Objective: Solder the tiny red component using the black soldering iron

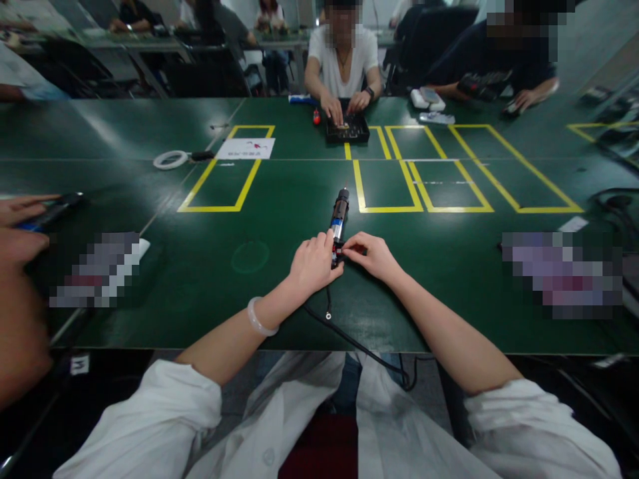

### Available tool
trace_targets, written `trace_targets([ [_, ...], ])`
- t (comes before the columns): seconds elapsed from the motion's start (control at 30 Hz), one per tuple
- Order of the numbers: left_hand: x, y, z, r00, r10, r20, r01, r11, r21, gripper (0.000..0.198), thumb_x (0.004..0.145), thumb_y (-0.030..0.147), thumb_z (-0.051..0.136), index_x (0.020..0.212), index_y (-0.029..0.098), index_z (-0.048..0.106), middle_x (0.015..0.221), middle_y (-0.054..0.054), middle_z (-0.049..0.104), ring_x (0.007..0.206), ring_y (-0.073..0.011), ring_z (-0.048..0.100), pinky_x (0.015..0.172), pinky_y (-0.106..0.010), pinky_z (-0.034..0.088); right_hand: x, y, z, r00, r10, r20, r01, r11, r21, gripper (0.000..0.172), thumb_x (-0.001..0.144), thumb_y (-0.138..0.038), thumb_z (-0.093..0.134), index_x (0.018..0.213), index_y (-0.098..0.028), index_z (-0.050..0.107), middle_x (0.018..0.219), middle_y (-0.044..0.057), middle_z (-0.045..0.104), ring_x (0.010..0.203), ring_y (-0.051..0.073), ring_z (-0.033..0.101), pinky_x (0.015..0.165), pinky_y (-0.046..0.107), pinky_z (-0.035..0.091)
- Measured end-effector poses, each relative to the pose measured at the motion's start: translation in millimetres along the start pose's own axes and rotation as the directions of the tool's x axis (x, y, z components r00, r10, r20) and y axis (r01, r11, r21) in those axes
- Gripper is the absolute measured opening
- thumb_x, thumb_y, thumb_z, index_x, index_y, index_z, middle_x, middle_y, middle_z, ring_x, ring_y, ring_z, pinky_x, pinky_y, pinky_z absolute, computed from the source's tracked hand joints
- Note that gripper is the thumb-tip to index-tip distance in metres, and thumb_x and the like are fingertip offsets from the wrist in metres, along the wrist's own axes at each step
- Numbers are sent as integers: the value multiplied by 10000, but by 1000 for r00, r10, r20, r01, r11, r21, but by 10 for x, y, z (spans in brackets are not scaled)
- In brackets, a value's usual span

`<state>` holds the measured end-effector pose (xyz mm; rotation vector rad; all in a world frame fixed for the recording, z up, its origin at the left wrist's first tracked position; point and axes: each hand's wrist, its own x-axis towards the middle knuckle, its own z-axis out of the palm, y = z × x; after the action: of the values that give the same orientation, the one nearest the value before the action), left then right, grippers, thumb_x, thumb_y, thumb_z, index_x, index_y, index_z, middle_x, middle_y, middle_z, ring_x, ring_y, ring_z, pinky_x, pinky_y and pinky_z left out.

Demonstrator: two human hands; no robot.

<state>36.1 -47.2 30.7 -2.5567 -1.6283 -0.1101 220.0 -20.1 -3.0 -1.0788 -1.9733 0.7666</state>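
Observation:
A slim dark tool (340, 211) with a silver and blue middle and a thin tip lies on the green table, tip pointing away from me. My left hand (313, 261) is wrapped over its near end, pressing it from the left. On the other side my right hand (372, 255) pinches at a small red and white part (338, 251) at that near end; its fingertips hide the exact contact. A black cable (349, 338) runs from beneath my left hand over the table's front edge. Beside it, a short lead ends in a ring terminal (328, 316).
Across the green table (279, 279), a person handles small things in a black tray (348, 130). Yellow tape rectangles mark the surface. A white cable coil (171, 159) and a paper sheet (246, 148) lie at the back left. Another person's hand (24, 209) holds a dark tool at the left.

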Motion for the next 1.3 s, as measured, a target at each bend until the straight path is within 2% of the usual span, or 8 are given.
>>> trace_targets([
  [0.13, 29, 37, -29, 999, -25, -21, 25, 1000, -4, 688, 949, 550, 460, 1408, 39, 417, 1126, -179, 584, 1019, -295, 594, 873, -390, 424, -22, -58, -17, 998, 38, -48, -39, 999, -30, 123, 866, -272, 624, 810, -177, 678, 745, 27, 673, 629, 142, 578, 640, 277, 447],
  [0.27, 67, 72, -41, 997, -67, -24, 67, 998, -16, 614, 961, 510, 454, 1378, 60, 454, 1123, -171, 585, 1035, -294, 580, 862, -382, 428, -45, -99, -17, 990, 112, -86, -112, 994, 12, 150, 878, -293, 596, 791, -183, 650, 660, 6, 663, 553, 132, 587, 587, 262, 441],
  [0.4, 68, 48, -9, 996, -75, -46, 74, 997, -36, 626, 944, 506, 482, 1407, 86, 439, 1137, -166, 576, 1065, -305, 550, 856, -394, 444, -54, -69, -6, 982, 169, -83, -159, 981, 110, 159, 892, -324, 584, 827, -186, 631, 733, 23, 697, 553, 137, 623, 577, 268, 465],
  [0.57, 38, -60, 10, 997, -74, -37, 72, 996, -51, 658, 937, 518, 494, 1463, 135, 396, 1177, -165, 562, 1100, -307, 521, 872, -395, 452, -44, 47, 5, 994, 88, -67, -81, 991, 106, 150, 885, -321, 600, 956, -197, 645, 784, 14, 682, 626, 137, 597, 608, 269, 461],
  [0.77, -4, -292, -17, 998, -48, -30, 48, 999, -11, 641, 942, 493, 488, 1479, 154, 400, 1217, -170, 548, 1099, -311, 516, 877, -394, 448, -39, 144, -35, 992, 117, -48, -112, 988, 104, 151, 886, -297, 578, 966, -186, 644, 810, 23, 690, 650, 141, 599, 648, 282, 476],
  [0.97, -7, -850, 10, 985, -171, -11, 172, 985, 25, 647, 956, 507, 419, 1498, 156, 382, 1244, -193, 535, 1105, -341, 519, 884, -426, 443, -40, 106, -46, 994, 110, -24, -107, 990, 93, 138, 883, -275, 566, 922, -177, 654, 787, 24, 699, 636, 135, 601, 638, 269, 463],
  [1.2, -37, -1834, 67, 929, -370, -2, 369, 925, 88, 645, 966, 531, 359, 1480, 141, 381, 1327, -224, 501, 1152, -377, 499, 906, -466, 429, -40, 90, -48, 993, 116, -15, -114, 988, 100, 134, 883, -261, 563, 911, -173, 660, 765, 26, 706, 632, 133, 619, 638, 262, 466],
  [1.3, -63, -2247, 78, 897, -442, 13, 436, 890, 130, 625, 979, 538, 362, 1460, 140, 387, 1338, -215, 489, 1154, -358, 494, 904, -446, 426, -42, 86, -48, 992, 124, -10, -122, 987, 101, 137, 888, -265, 562, 908, -170, 658, 756, 27, 703, 627, 133, 619, 636, 262, 466],
])
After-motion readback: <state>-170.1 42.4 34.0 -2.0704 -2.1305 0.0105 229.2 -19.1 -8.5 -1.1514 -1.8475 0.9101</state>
